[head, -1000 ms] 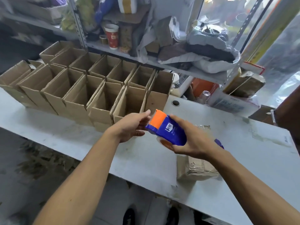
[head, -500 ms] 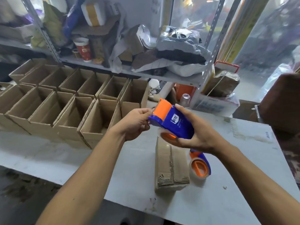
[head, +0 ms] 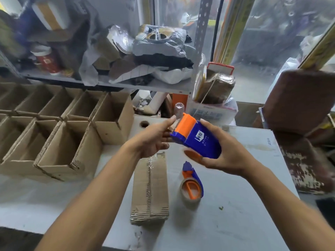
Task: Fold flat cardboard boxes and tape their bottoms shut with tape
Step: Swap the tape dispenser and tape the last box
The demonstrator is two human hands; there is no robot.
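Note:
My right hand (head: 229,153) grips a blue and orange tape dispenser (head: 197,137) above the table. My left hand (head: 151,140) is at the dispenser's orange front end, its fingertips pinching the tape end there. Below them a folded cardboard box (head: 150,189) lies bottom up on the grey table (head: 244,205), with clear tape along the far part of its seam. A second blue and orange tape dispenser (head: 193,183) with a tape roll lies just right of that box.
Several open folded boxes (head: 59,142) stand in rows on the table's left side. A cluttered metal shelf (head: 112,82) runs behind them. A brown chair (head: 301,113) stands at the right. The table's near edge is close to me.
The view has swung right and closer. Both hands with the dispenser have risen a little, and the box and second dispenser on the table have come fully into sight.

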